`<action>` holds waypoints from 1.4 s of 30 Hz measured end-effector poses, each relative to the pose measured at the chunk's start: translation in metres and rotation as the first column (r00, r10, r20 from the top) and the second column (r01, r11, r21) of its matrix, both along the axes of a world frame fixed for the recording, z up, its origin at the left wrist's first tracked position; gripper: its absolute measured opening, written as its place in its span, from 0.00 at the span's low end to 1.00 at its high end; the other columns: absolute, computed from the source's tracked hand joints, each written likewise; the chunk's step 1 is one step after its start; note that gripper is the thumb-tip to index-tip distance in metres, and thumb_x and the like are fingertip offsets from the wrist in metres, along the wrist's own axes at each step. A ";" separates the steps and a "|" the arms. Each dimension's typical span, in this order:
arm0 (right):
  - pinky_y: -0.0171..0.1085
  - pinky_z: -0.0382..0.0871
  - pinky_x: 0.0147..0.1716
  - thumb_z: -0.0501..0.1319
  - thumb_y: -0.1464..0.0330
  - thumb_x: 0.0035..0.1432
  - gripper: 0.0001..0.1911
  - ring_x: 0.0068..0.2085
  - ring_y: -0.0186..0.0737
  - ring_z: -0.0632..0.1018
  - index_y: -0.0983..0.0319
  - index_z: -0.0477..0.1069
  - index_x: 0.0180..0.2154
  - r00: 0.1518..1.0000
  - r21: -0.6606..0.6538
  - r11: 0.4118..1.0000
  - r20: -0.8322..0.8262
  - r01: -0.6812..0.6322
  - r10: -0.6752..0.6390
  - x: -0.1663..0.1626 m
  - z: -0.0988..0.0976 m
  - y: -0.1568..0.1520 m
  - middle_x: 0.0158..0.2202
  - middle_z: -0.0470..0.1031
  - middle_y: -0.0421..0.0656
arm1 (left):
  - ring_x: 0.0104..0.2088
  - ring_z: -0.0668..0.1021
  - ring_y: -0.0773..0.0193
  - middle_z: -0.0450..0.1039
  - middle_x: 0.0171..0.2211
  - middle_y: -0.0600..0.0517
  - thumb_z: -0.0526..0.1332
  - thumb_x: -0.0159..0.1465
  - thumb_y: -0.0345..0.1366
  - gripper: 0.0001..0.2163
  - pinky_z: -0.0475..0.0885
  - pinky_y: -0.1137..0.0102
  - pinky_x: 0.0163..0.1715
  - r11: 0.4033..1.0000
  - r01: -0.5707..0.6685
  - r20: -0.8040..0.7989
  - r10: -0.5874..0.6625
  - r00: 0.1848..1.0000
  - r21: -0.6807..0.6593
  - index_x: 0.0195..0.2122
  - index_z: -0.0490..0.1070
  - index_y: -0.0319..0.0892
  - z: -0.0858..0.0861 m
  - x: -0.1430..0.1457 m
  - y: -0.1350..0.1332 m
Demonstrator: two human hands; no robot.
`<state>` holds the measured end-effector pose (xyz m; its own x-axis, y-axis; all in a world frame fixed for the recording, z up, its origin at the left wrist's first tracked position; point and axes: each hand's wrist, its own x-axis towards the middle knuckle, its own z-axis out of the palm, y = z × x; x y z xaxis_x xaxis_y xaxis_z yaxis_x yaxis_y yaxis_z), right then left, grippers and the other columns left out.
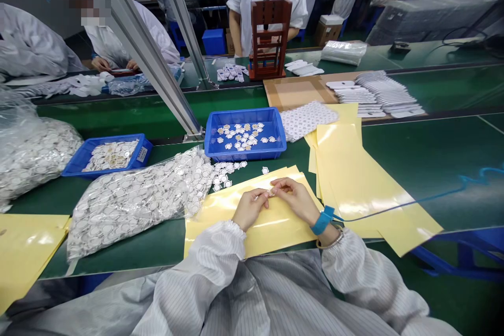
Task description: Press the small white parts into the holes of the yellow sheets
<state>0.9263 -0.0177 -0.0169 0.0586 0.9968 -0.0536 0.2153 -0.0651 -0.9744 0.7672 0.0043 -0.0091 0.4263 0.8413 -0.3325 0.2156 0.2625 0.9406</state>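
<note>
Standing beside the bench, I see the person's left hand (249,209) and right hand (297,200) brought together over a yellow sheet (220,210) on the green table (413,157). Both pinch one small disc (271,192) between thumb and forefinger. The other fingers are curled in loosely, and the disc is held just above the sheet, between the two sets of fingertips (263,195). I can't make out whether something is being peeled off it or pressed on. A blue wrist strap (323,219) sits on the right wrist. Just beyond the hands, a blue tray (246,155) holds only a thin scatter of discs, with much of its floor bare. To the left, a clear bag (134,205) bulges with discs, and some loose discs (224,173) have spilled from its mouth near the tray. A second blue tray (74,160) further left holds a shallow layer too. From the thin tray and the full bag, I'd judge the work is at an early stage, with one piece in hand and most of the pile untouched. More yellow sheets (354,178) lie fanned out to the right.
</note>
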 end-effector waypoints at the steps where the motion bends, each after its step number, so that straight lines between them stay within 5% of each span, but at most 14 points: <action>1: 0.41 0.68 0.42 0.61 0.60 0.52 0.11 0.42 0.41 0.75 0.62 0.69 0.29 1.000 0.001 1.000 -0.004 0.002 -0.002 0.000 -0.001 0.000 0.42 0.75 0.47 | 0.17 0.57 0.73 0.61 0.17 0.57 0.57 0.56 0.47 0.14 0.52 0.74 0.18 1.000 -0.002 0.008 0.002 1.000 -0.004 0.24 0.67 0.40 0.000 0.000 0.000; 8: 0.40 0.69 0.39 0.66 0.59 0.49 0.16 0.37 0.40 0.76 0.59 0.69 0.38 0.991 0.034 0.999 -0.129 -0.043 0.047 -0.002 0.018 -0.003 0.35 0.76 0.43 | 0.15 0.55 0.77 0.62 0.20 0.57 0.60 0.56 0.48 0.16 0.47 0.75 0.16 0.995 0.021 0.192 -0.002 0.981 -0.094 0.32 0.69 0.38 0.025 -0.002 -0.006; 14: 0.43 0.66 0.46 0.62 0.62 0.56 0.07 0.43 0.43 0.73 0.57 0.74 0.30 0.995 0.375 0.926 0.095 -0.033 -0.003 -0.011 0.063 -0.003 0.35 0.75 0.43 | 0.14 0.54 0.78 0.61 0.19 0.55 0.53 0.59 0.55 0.22 0.41 0.78 0.13 0.940 0.112 0.350 0.009 0.937 -0.322 0.25 0.64 0.38 0.069 0.004 0.000; 18: 0.45 0.65 0.48 0.55 0.62 0.62 0.12 0.46 0.44 0.72 0.57 0.75 0.36 0.988 0.421 0.907 0.152 -0.028 -0.040 -0.016 0.071 0.005 0.41 0.76 0.44 | 0.12 0.52 0.79 0.59 0.18 0.57 0.53 0.62 0.52 0.20 0.40 0.80 0.10 0.877 0.212 0.445 0.002 0.895 -0.430 0.26 0.63 0.38 0.080 0.010 0.026; 22: 0.45 0.64 0.50 0.53 0.58 0.62 0.18 0.52 0.44 0.71 0.57 0.67 0.51 0.994 0.305 0.949 0.043 0.082 -0.100 -0.010 0.066 0.008 0.51 0.71 0.45 | 0.12 0.54 0.79 0.57 0.17 0.59 0.54 0.64 0.41 0.13 0.45 0.81 0.10 0.930 0.035 0.410 0.127 0.903 -0.366 0.27 0.64 0.37 0.083 0.016 0.080; 24: 0.44 0.65 0.48 0.54 0.57 0.61 0.20 0.50 0.45 0.72 0.57 0.66 0.52 0.992 0.225 0.967 -0.003 0.122 -0.125 -0.004 0.062 0.005 0.50 0.72 0.46 | 0.15 0.62 0.77 0.63 0.21 0.55 0.54 0.64 0.40 0.12 0.56 0.80 0.13 0.960 -0.148 0.296 0.217 0.930 -0.238 0.29 0.67 0.36 0.086 0.019 0.113; 27: 0.43 0.66 0.46 0.56 0.56 0.59 0.18 0.47 0.44 0.73 0.58 0.69 0.47 0.993 0.143 0.984 0.033 0.106 -0.112 0.004 0.054 -0.001 0.48 0.73 0.46 | 0.36 0.76 0.63 0.73 0.38 0.43 0.56 0.63 0.42 0.13 0.70 0.70 0.35 0.939 -0.340 0.024 0.339 0.940 0.058 0.37 0.70 0.36 0.091 0.015 0.149; 30: 0.43 0.67 0.44 0.56 0.57 0.58 0.15 0.44 0.44 0.74 0.59 0.72 0.42 0.993 0.075 0.996 0.103 0.044 -0.052 0.014 0.044 -0.006 0.45 0.74 0.45 | 0.53 0.69 0.57 0.68 0.53 0.42 0.56 0.63 0.36 0.12 0.63 0.65 0.51 0.849 -0.305 -0.105 0.383 0.918 0.432 0.45 0.69 0.37 0.090 0.003 0.151; 34: 0.43 0.67 0.46 0.57 0.58 0.57 0.14 0.44 0.44 0.75 0.60 0.73 0.36 0.996 0.015 0.999 0.082 0.029 -0.030 0.022 0.026 -0.006 0.41 0.76 0.44 | 0.44 0.75 0.63 0.74 0.43 0.47 0.52 0.64 0.34 0.11 0.67 0.69 0.46 0.676 0.015 -0.187 0.182 0.965 0.737 0.42 0.72 0.39 0.059 -0.013 0.107; 36: 0.43 0.67 0.46 0.57 0.58 0.57 0.13 0.43 0.44 0.75 0.60 0.73 0.36 0.997 0.006 1.000 0.071 0.015 -0.016 0.021 0.018 -0.004 0.39 0.76 0.44 | 0.41 0.75 0.63 0.74 0.41 0.47 0.52 0.64 0.32 0.11 0.69 0.70 0.43 0.559 0.312 -0.404 0.045 0.914 0.768 0.41 0.73 0.40 0.036 -0.014 0.084; 38: 0.43 0.69 0.45 0.56 0.59 0.58 0.13 0.42 0.43 0.75 0.60 0.73 0.36 0.995 0.024 1.000 0.096 -0.019 0.017 0.017 0.010 -0.002 0.39 0.76 0.44 | 0.45 0.73 0.62 0.71 0.47 0.46 0.51 0.64 0.29 0.13 0.68 0.68 0.44 0.405 0.570 -0.626 0.006 0.780 0.715 0.46 0.71 0.41 0.015 -0.011 0.070; 42: 0.47 0.68 0.47 0.56 0.63 0.59 0.11 0.45 0.46 0.73 0.60 0.72 0.40 0.923 0.155 0.980 0.380 -0.124 0.057 0.011 -0.003 -0.005 0.42 0.74 0.46 | 0.47 0.71 0.59 0.71 0.45 0.44 0.50 0.65 0.27 0.13 0.67 0.67 0.44 0.215 0.798 -0.824 0.079 0.561 0.563 0.48 0.69 0.36 -0.002 0.000 0.070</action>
<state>0.9369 -0.0223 -0.0197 -0.0504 0.9905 0.1279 0.5607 0.1340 -0.8171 0.7677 0.0741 -0.0116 0.8366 0.5380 0.1034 0.5386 -0.8422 0.0242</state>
